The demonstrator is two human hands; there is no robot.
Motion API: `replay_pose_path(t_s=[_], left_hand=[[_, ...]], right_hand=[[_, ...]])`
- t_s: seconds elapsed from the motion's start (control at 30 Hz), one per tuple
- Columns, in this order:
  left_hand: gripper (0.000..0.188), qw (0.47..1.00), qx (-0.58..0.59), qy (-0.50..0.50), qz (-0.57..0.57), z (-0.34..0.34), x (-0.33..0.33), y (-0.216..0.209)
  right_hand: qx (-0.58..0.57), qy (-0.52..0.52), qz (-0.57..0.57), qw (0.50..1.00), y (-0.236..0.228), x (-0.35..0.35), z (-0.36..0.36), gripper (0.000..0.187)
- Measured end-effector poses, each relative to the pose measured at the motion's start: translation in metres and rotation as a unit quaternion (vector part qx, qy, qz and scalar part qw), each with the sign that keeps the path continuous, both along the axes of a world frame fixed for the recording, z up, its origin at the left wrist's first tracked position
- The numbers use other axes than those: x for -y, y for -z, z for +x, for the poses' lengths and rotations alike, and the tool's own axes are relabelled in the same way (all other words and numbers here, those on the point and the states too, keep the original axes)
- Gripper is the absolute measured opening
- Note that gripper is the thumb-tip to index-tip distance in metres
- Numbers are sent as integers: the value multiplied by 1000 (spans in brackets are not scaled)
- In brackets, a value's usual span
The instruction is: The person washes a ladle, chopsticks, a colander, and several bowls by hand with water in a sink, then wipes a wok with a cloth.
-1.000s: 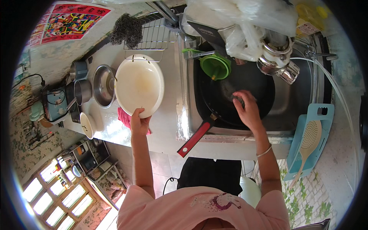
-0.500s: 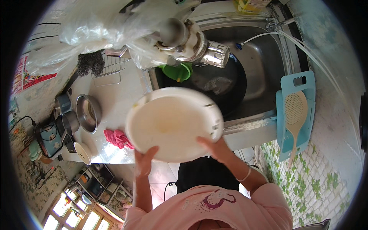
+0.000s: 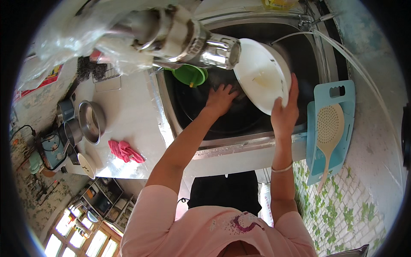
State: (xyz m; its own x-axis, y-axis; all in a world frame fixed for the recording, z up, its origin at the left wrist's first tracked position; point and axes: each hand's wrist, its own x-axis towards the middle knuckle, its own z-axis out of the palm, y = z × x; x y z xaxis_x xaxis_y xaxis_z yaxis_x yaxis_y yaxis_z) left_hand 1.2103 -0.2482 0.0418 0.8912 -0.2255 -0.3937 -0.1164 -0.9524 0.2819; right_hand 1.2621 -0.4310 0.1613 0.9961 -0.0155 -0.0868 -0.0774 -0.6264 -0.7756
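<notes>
Hands: two; right hand [image 3: 284, 115] grips one white bowl [image 3: 262, 75] at its 5 o'clock rim, left hand [image 3: 221, 99] spread inside the sink [image 3: 317, 51].
Bowl: round, tilted, yellowish smear, over the sink.
Tabletop [image 3: 128, 111]: one pink cloth [image 3: 125, 151], one steel bowl [image 3: 90, 121], at 9 o'clock.

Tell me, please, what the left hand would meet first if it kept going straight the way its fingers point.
Probably the white bowl that the right hand holds tilted over the sink. The left hand points up and right across the dark pan; depth is unclear.
</notes>
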Motion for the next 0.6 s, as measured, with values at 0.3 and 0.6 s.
replay_pose_path(t_s=[0.3,0.6], left_hand=[[36,955,240,-110,-136,48,-21,15],[48,800,-150,-216,-539,15,56,16]], right_hand=[[-71,-50,-5,996,63,-19,21,68],[-42,-9,64,997,93,-22,24,55]])
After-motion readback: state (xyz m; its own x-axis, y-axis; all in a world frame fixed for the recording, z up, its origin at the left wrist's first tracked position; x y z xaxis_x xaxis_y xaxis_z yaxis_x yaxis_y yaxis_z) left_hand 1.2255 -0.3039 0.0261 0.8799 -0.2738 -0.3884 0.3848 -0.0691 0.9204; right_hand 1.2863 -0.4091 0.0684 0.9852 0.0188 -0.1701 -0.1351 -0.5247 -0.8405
